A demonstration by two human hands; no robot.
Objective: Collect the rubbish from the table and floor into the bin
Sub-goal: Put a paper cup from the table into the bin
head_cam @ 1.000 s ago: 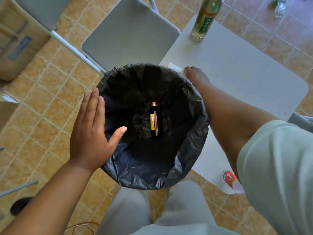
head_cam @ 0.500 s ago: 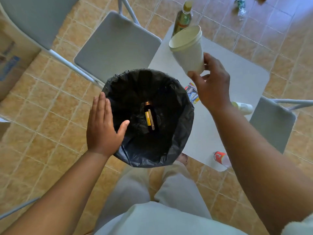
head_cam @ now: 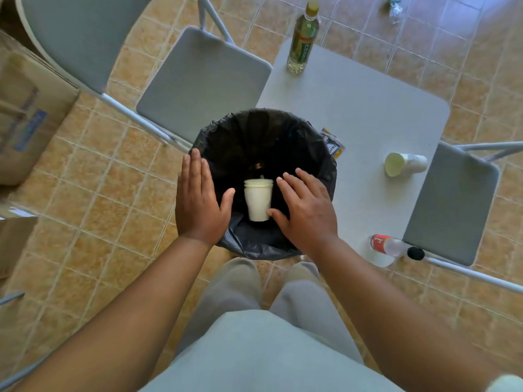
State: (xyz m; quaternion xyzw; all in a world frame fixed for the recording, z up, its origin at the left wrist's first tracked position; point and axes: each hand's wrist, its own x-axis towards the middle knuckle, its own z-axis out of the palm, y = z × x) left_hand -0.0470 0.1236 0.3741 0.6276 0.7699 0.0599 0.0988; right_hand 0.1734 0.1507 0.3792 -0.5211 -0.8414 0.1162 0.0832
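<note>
The bin, lined with a black bag, stands on the tiled floor in front of the person's legs. A white cup sits inside its opening, mouth towards 12 o'clock, slightly blurred. The left hand lies flat against the bin's rim at 9 o'clock, fingers straight and together, holding nothing. The right hand is spread wide over the opening at 3 o'clock, empty; its thumb tip is just beside the cup's base, and contact cannot be told.

The table touches the bin from 1 to 4 o'clock. On it are:
- a green bottle, upright at 12 o'clock
- a printed wrapper, partly hidden by the bin's rim
- a tipped cup at 3 o'clock
- a red-labelled bottle, lying at the table's edge at 4 o'clock

One grey chair crowds the bin at 11 o'clock and another stands at 3 o'clock. Crumpled rubbish lies on the floor at 1 o'clock, well apart.
</note>
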